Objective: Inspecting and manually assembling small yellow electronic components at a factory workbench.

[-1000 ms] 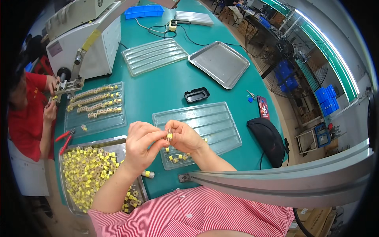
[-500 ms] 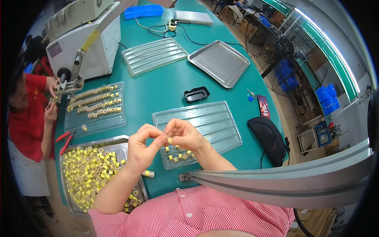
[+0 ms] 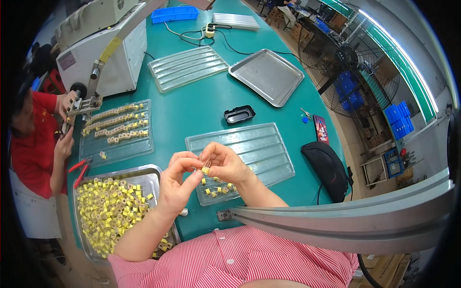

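Note:
Between the thumb and fingers of my right hand (image 3: 225,164) is a small yellow-taped coil (image 3: 206,170) with thin wire leads pointing up. My left hand (image 3: 178,182) meets it from the left, fingers bent and closed close to the leads; what its fingertips grip is too small to make out. Below both hands lies a clear ribbed plastic tray (image 3: 259,153), with several similar coils (image 3: 218,191) in its near left part. Left of my left forearm, a metal tray (image 3: 152,178) holds a heap of yellow-taped coils (image 3: 108,211).
A metal arm (image 3: 345,216) crosses at the right, near my right forearm. Beyond the plastic tray sit a black holder (image 3: 239,114) and an empty metal tray (image 3: 266,77). A black pouch (image 3: 326,170) lies right; red-handled pliers (image 3: 81,170) lie left, near a co-worker in red (image 3: 36,144).
My left fingers and thumb have drawn slightly left and parted a little from the right fingertips. The coil has tilted slightly in my right hand. The co-worker's hands have shifted at the machine.

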